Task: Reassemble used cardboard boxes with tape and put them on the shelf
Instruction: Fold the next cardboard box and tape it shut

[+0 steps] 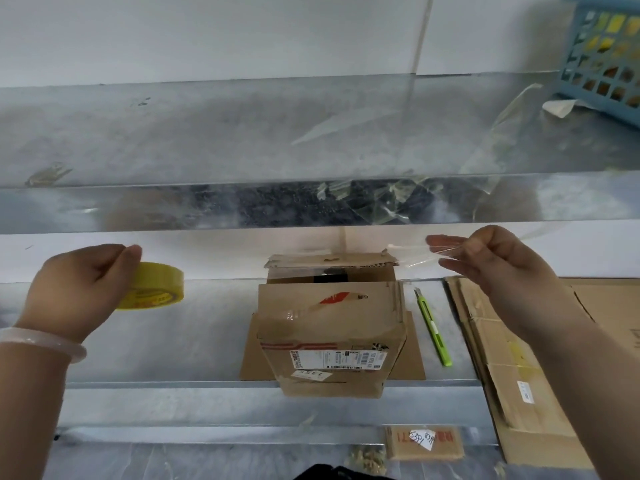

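A worn cardboard box (329, 327) with a shipping label lies on the lower metal shelf (166, 334), its far flaps partly open. My left hand (79, 289) grips a yellow roll of tape (156, 289) to the left of the box. My right hand (491, 258) pinches a strip of clear tape (415, 256) that stretches from the box's far right corner to my fingers. Another clear strip trails up from that hand over the upper shelf's edge (311, 206).
A green utility knife (433, 327) lies right of the box. Flattened cardboard (519, 341) is stacked at the right. A blue basket (606, 53) stands on the upper shelf at the far right, with tape scraps nearby. A small cardboard piece (424, 443) sits below.
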